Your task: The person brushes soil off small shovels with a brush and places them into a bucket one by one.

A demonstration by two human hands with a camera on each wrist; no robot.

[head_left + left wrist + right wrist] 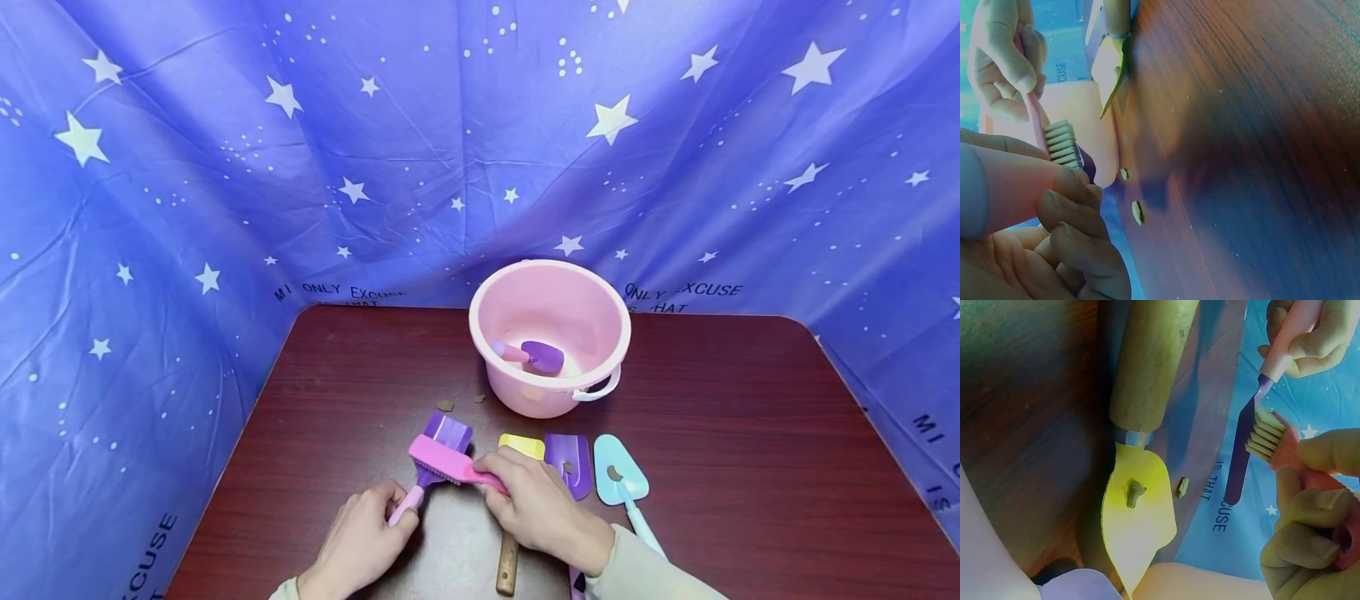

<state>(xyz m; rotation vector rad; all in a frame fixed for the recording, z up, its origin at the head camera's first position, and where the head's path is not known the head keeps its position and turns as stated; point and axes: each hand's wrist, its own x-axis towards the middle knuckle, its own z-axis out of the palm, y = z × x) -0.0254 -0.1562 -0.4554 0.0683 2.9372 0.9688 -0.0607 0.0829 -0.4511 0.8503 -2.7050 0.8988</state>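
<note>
My left hand (367, 533) grips the pink handle of a small shovel with a purple blade (450, 428), raised off the table. My right hand (536, 504) holds a pink scrubbing brush (442, 459) by its handle, across that shovel. In the right wrist view, the brush's pale bristles (1266, 440) meet the purple blade (1239, 464) near its neck. Below my right hand lies a yellow trowel (522, 444) with a wooden handle, partly covered by the hand. A brown lump (1135, 493) sits on its blade.
Behind the hands stands a pink bucket (536, 402) with a small purple-bladed shovel (543, 357) inside. Another purple shovel (567, 475) and a light-blue shovel (632, 471) lie to the right, brown bits on both. Brown crumbs (446, 406) lie on the table. A starry blue cloth (465, 167) surrounds the table.
</note>
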